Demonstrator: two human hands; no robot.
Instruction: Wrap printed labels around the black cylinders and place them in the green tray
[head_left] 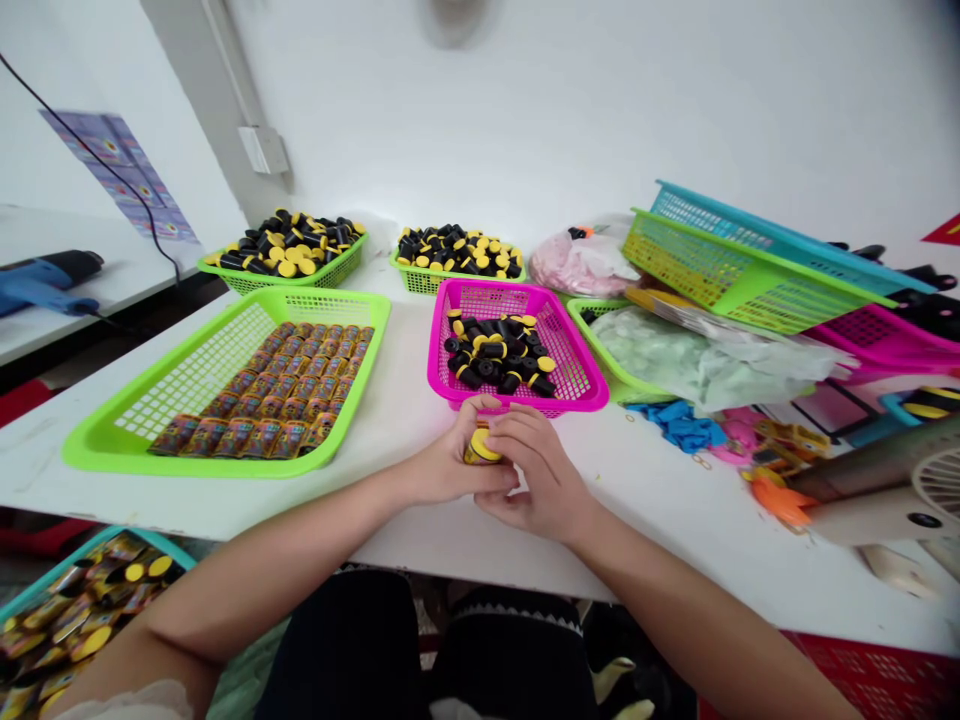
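Note:
Between my hands, over the near part of the white table, is a small yellow-capped container, its yellow end facing up toward me. My left hand is closed round its left side. Curled over it from the other side, my right hand presses its fingers against the top and side. Most of the container's body is hidden by my fingers. Just beyond my hands stands a pink basket with loose black containers with yellow ends. To the left, a green basket holds rows of containers in printed wraps.
Two green baskets of black-and-yellow containers stand along the wall. Stacked baskets and plastic bags crowd the right. A beige fan lies near the right edge. A bin of wrapped containers sits below left; a blue heat gun lies farther left.

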